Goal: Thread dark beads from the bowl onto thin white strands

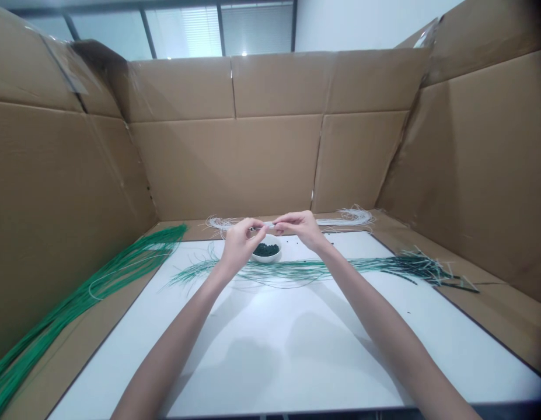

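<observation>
Pinching a thin white strand (266, 224) between the fingertips of the left hand (240, 245) and the right hand (299, 228), with the grip clenched from both sides and the fingertips almost meeting around it. Bending both wrists inward, knuckles raised, forearms reaching forward from the lower edge of the view and converging toward the grip. Holding the strand just above a white bowl (266, 251) with dark beads (265, 249) inside it. Reaching over loose green-and-white strands (314, 269) stretched across a white board (270, 373), just nearer than the grip, their dark-beaded right end running off the board. Facing two bunches of fine white wire (355, 217), one beyond each hand, on brown cardboard (226, 163) that walls the work area. Leaving a long bundle of green wire (90, 297) well to the left of the grip, draped over the cardboard beside the board.
</observation>
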`<action>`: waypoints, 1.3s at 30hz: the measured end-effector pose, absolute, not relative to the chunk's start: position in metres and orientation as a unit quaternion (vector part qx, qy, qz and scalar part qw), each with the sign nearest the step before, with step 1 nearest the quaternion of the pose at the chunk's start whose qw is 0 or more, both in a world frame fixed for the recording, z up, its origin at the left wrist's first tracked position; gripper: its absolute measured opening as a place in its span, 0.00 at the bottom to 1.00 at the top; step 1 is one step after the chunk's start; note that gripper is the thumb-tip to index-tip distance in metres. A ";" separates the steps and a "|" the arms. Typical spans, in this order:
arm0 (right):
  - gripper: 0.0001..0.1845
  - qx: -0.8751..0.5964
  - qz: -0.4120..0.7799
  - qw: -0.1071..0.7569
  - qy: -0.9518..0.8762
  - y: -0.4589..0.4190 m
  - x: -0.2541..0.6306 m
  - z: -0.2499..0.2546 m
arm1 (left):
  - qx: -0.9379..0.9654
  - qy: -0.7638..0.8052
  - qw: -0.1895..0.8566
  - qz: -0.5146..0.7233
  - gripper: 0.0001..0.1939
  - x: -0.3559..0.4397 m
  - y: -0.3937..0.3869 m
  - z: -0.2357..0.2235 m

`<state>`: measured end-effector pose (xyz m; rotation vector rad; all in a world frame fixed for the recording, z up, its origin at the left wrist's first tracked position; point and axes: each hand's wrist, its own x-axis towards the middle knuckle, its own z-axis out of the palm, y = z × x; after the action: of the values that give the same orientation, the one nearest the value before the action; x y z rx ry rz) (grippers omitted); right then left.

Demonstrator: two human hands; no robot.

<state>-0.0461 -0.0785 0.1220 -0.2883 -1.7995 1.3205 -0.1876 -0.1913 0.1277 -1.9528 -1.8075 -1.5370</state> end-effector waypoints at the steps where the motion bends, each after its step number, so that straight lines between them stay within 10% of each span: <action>1: 0.09 -0.103 0.535 0.436 -0.716 -0.081 -0.045 0.125 | -0.634 -0.581 0.043 -0.508 0.10 -0.184 -0.195 0.131; 30: 0.07 -0.063 0.514 0.441 -0.733 -0.088 -0.038 0.132 | -0.669 -0.531 0.100 -0.510 0.08 -0.171 -0.209 0.140; 39: 0.07 -0.101 0.337 0.407 -0.843 -0.099 -0.027 0.144 | -0.706 -0.543 0.168 -0.422 0.10 -0.175 -0.210 0.137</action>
<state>-0.0274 -0.0992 0.1441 -0.2557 -2.1255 0.8498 -0.1747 -0.2095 0.1373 -2.0085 -1.5456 -1.2008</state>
